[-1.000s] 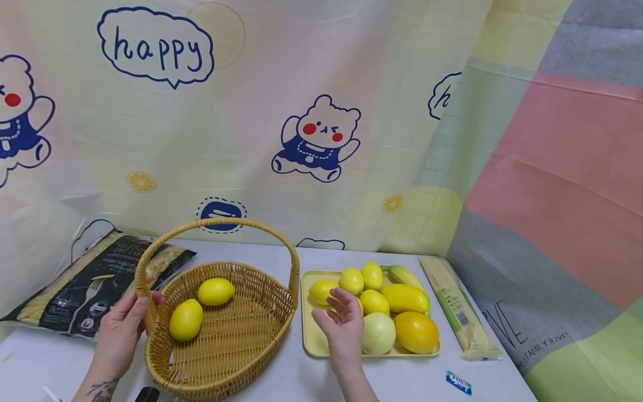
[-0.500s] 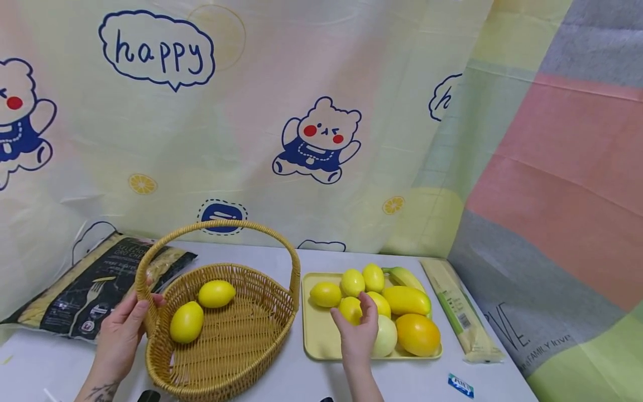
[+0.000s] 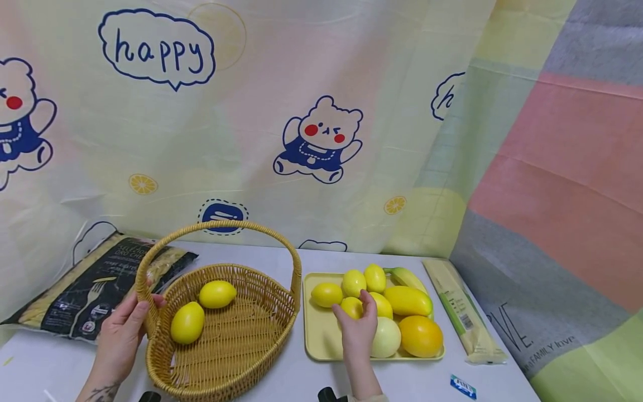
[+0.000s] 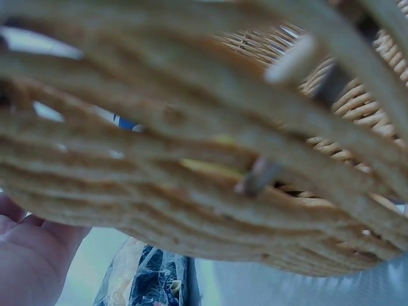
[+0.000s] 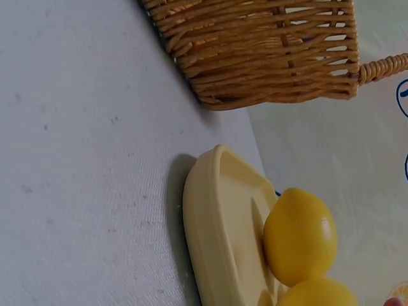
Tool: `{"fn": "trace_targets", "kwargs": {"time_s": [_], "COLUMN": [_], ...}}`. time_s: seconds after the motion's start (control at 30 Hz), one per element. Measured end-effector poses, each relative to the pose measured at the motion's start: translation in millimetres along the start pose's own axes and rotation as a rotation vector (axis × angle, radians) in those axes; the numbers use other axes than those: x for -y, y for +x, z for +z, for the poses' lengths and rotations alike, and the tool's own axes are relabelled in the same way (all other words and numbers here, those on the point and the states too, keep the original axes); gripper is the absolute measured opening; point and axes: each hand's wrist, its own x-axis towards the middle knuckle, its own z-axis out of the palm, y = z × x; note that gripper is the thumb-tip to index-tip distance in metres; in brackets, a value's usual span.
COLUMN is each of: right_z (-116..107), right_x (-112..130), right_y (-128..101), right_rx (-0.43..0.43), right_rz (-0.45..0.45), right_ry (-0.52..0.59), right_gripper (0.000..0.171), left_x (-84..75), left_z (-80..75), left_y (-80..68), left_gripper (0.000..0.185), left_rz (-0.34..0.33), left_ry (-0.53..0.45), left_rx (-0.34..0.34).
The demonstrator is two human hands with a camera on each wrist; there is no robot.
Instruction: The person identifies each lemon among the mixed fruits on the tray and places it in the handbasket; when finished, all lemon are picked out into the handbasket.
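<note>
Gripping the basket handle (image 3: 221, 224) is the left hand (image 3: 123, 330); the right hand (image 3: 359, 333) is arching over a lemon (image 3: 351, 307) on the tray (image 3: 321, 336), its hold unclear. Probably light, firm, slightly slick, the lemon is inviting a pinch at its middle.

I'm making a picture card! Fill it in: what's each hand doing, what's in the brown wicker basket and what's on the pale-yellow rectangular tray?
Left hand: holds one side of the basket's arched handle
Right hand: at a yellow oval lemon; touch unclear
In basket: two yellow oval lemons
On tray: other yellow fruits, a round pale-green fruit, a round orange fruit
Beside basket: black-printed plastic bag
</note>
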Motion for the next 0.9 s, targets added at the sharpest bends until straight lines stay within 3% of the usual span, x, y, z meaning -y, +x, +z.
{"fn": "trace_targets", "kwargs": {"time_s": [0.27,0.67,0.9], "right_z": [3,14,18], "right_x": [-7,-15,-21], "right_y": [9,18,26], "right_rx": [0.014,-0.002,-0.027], "right_rz": [0.009,0.042,0.093], "right_ry": [-0.128,-0.25,-0.281], "right_gripper": [0.068,0.071,0.071], "left_x": [2.2,2.3,1.3], "left_z": [-0.1,-0.7,-0.4], "left_y": [-0.2,1.5,0.7], "left_gripper": [0.051,0.049,0.051], "left_rz": [0.043,0.046,0.011], "left_ry": [-0.011,-0.004,0.005], "left_rx": [0.012,0.013,0.009]}}
